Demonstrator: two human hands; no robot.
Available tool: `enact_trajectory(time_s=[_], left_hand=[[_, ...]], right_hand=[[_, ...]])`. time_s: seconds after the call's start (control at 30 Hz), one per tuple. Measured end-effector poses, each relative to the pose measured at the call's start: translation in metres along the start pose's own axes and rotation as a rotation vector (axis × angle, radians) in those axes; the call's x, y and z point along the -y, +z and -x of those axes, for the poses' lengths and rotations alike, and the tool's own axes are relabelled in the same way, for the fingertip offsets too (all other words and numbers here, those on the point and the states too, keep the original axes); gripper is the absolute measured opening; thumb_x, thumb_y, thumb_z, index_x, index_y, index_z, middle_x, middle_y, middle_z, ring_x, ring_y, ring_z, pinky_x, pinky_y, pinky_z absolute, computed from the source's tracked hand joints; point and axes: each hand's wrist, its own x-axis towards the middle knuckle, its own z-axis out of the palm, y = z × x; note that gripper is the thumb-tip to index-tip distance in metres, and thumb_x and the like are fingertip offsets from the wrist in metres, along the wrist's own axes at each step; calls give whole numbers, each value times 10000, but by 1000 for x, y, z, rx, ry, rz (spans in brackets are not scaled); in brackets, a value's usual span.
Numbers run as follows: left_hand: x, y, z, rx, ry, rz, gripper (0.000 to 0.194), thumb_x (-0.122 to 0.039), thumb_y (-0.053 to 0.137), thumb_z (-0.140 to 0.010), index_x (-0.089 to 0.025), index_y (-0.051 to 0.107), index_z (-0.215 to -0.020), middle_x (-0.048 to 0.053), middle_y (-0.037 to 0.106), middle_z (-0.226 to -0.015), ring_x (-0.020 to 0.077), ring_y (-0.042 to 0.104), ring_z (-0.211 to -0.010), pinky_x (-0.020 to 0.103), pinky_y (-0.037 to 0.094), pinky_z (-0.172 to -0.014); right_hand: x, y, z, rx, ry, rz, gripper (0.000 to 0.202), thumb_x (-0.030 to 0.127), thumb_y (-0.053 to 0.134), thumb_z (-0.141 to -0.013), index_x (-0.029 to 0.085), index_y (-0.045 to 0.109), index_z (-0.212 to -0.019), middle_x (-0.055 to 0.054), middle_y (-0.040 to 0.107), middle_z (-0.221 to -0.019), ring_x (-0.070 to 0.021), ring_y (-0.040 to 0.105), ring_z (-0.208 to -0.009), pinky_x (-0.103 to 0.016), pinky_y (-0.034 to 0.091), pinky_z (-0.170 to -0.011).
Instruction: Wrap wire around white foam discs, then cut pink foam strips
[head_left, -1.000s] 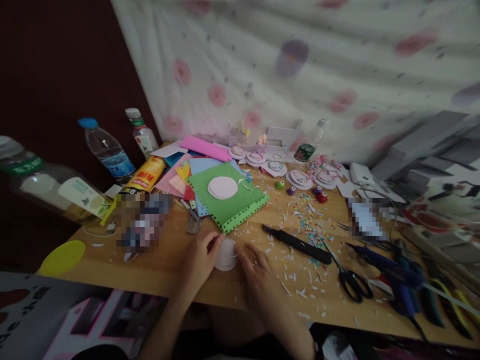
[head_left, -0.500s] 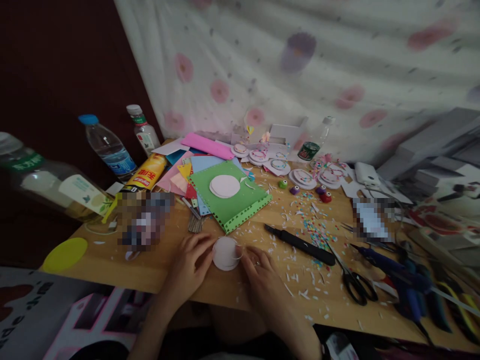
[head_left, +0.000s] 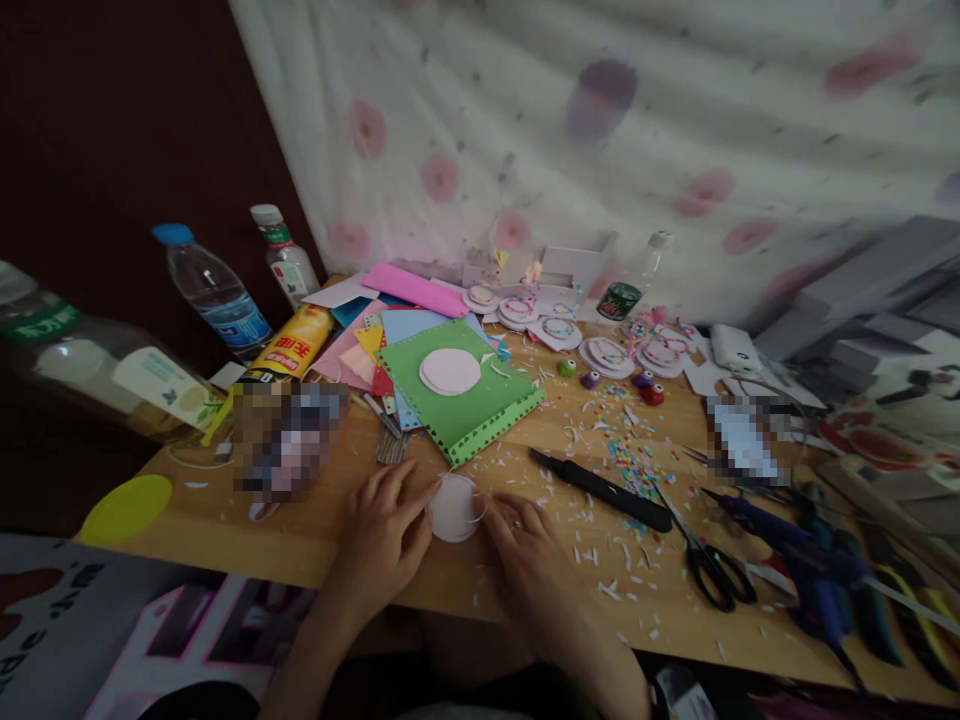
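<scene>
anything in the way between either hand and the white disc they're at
Nothing visible stands between the left hand and the white disc. On the right, a thin loop shows at the disc's edge, beside the right hand's fingertips.

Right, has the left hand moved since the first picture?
Yes. Against the near corner of the green sheet, the left hand has shifted left and slightly toward the person; its fingertips were almost at that corner before.
</scene>
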Motion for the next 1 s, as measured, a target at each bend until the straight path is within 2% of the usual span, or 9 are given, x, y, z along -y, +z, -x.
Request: enact_trajectory(time_s=[0.27, 0.43, 0.6, 0.83, 0.9, 1.0], left_hand=[[-8, -4, 3, 6, 16, -153, 440, -254, 561, -872, -244, 677, -1296, 211, 608, -1391, 408, 565, -1220, 617, 453, -922], [-14, -7, 5, 14, -15, -197, 456, -228, 539, -871, -247, 673, -1306, 218, 598, -1414, 414, 574, -1223, 622, 446, -903], [-18, -7, 6, 30, -46, -221, 483, -208, 520, -863, -254, 662, -1321, 208, 566, -1461, 414, 553, -1261, 625, 438, -892], [-23, -4, 11, 51, -112, -246, 478, -181, 453, -936, -296, 612, -1371, 133, 457, -1573, 379, 483, -1360, 619, 406, -960], [-14, -6, 7, 5, -68, -258, 470, -184, 427, -957, -251, 588, -1393, 138, 462, -1569, 372, 467, -1379, 619, 392, -1003], [12, -21, -5, -191, -68, -302, 472, -216, 388, -988, -82, 531, -1417, 207, 503, -1523, 373, 412, -1427, 594, 296, -1141]], right_hand=[[-2, -1, 0, 21, 13, -5, 804, -70, 412, -719, 49, 372, -1512, -167, 663, -1308, -315, 490, -1265, -481, 474, -1061], [-4, -1, 1, -2, -36, 18, 789, -93, 400, -720, 125, 454, -1477, -109, 592, -1457, -314, 512, -1220, -527, 459, -1053], [-2, -5, 0, 26, -24, 44, 730, -99, 415, -739, 150, 538, -1414, -56, 564, -1497, -317, 510, -1217, -508, 465, -1047], [-3, -8, 2, 15, -32, 16, 677, -74, 474, -809, 186, 519, -1432, -28, 566, -1493, -301, 494, -1221, -501, 447, -1074], [-5, -5, 1, 2, -36, 22, 646, -68, 488, -817, 186, 541, -1409, -34, 574, -1485, -300, 500, -1219, -499, 450, -1071], [-8, 0, 0, -24, -57, 49, 623, -78, 479, -813, 167, 575, -1377, -49, 576, -1485, -313, 522, -1198, -508, 472, -1041]])
